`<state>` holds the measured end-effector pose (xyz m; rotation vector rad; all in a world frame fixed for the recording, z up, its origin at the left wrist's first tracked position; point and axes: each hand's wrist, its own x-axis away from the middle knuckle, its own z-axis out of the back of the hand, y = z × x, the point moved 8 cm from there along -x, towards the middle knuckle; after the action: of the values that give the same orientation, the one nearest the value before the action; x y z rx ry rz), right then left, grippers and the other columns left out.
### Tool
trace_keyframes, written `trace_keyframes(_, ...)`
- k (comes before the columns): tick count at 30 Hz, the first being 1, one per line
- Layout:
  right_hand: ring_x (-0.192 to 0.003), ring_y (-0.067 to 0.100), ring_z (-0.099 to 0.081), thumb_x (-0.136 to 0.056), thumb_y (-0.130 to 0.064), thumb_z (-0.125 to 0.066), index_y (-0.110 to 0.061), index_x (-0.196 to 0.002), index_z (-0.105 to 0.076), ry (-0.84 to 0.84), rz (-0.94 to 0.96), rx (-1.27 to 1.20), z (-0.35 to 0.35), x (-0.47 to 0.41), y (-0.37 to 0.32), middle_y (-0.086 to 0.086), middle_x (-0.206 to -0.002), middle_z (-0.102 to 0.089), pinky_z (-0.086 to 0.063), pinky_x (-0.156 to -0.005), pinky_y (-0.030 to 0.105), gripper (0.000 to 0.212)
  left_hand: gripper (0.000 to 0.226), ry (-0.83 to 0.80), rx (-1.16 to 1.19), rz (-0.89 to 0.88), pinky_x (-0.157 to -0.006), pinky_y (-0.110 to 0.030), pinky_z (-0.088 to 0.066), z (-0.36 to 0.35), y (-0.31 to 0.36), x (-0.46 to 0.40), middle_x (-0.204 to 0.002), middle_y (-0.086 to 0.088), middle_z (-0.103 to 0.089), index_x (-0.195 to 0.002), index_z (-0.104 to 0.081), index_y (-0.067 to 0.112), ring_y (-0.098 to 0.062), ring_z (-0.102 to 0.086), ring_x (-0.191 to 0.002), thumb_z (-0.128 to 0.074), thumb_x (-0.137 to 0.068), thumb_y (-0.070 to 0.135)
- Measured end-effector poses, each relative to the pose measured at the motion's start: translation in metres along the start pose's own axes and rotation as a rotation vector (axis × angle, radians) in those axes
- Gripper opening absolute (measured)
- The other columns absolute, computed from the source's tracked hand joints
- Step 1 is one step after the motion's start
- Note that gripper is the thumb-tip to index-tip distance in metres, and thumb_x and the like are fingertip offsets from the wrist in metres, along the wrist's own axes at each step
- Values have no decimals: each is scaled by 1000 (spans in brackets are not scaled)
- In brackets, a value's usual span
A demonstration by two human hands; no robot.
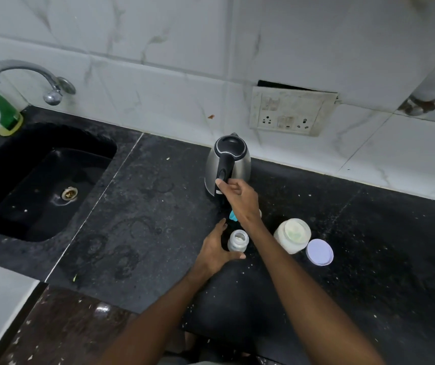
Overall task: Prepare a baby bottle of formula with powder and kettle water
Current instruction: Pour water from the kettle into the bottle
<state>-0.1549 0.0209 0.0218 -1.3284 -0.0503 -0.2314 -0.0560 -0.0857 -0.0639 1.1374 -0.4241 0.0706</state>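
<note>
A steel kettle (240, 164) with a black lid and handle stands on the black counter (145, 206) near the wall. My right hand (240, 198) is at the lower end of its handle, fingers curling round it. The open baby bottle (238, 241) stands upright in front of the kettle. My left hand (215, 248) cups the bottle's left side, thumb under its base side. To the right stands an open powder jar (292, 234) with white powder inside, its pale lid (319, 252) lying beside it. A blue piece (233, 215) shows partly behind my right wrist.
A black sink (47, 177) with a drain lies at the left, under a metal tap (26, 77). A green-topped item (2, 109) sits at the sink's back corner. A socket plate (290, 111) is on the tiled wall behind the kettle.
</note>
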Motion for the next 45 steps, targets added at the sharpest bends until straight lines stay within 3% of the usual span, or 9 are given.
trace_keyframes(5,-60,4,-59,-84,-57,-76,-6,-74,-67,79,10,46,-12,-13,0,-5,-64,-65,-45,-59,14,53,116,39,1,-37,-119,-32,-39,17,-1,2,-159,2,-47,-158,-39,17,-12,-45,-145,-96,-62,49)
trace_keyframes(8,-56,3,-54,-84,-53,-77,-5,-71,-64,47,-35,50,-20,-19,4,-3,-61,-61,-42,-56,14,52,111,55,47,-28,-110,-20,-39,24,-4,6,-155,5,-51,-155,-44,18,-6,-48,-140,-96,-62,50)
trace_keyframes(12,-75,12,-72,-91,-30,-73,-6,-89,-72,30,-70,-101,-32,-21,7,3,-79,-77,-54,-73,22,25,107,63,62,-6,-109,-19,-40,31,-11,9,-151,3,-55,-151,-49,16,-6,-52,-136,-98,-61,46)
trace_keyframes(15,-63,11,-59,-92,-19,-65,-11,-80,-63,61,-51,-183,-43,-19,4,2,-68,-64,-49,-65,23,15,101,50,36,11,-102,-7,-41,37,-21,10,-148,3,-58,-149,-52,14,-2,-54,-132,-98,-63,41)
trace_keyframes(19,-59,11,-49,-89,-18,-66,-17,-67,-54,253,-58,-223,-44,-20,10,-3,-59,-50,-44,-59,31,25,89,52,-10,27,-89,5,-39,50,-34,11,-141,7,-60,-146,-55,16,0,-54,-127,-96,-69,34)
trace_keyframes(25,-52,17,-45,-81,-11,-74,-11,-50,-49,518,0,-162,-33,-23,8,7,-48,-48,-41,-57,32,40,60,63,-77,57,-103,-17,-51,72,-54,13,-128,5,-70,-136,-64,14,-4,-64,-119,-87,-82,23)
trace_keyframes(30,-45,18,-37,-77,-14,-76,-13,-44,-42,570,28,-94,-20,-30,0,0,-42,-38,-40,-51,36,47,49,78,-113,68,-88,-3,-48,82,-65,15,-121,5,-72,-132,-68,14,1,-65,-110,-83,-86,20)
trace_keyframes(36,-43,23,-49,-67,-36,-71,-12,-45,-46,532,-33,-147,-5,-41,0,10,-43,-44,-51,-45,51,41,40,80,-129,22,-88,-1,-46,88,-63,14,-123,7,-71,-131,-68,16,-1,-66,-112,-77,-92,23)
trace_keyframes(45,-47,9,-28,-73,-16,-71,-17,-49,-36,425,299,45,18,-10,-75,-5,-49,-29,-29,-48,27,43,40,48,-91,-37,-105,-29,-54,76,-43,6,-125,8,-72,-130,-69,21,-4,-65,-116,-79,-91,23)
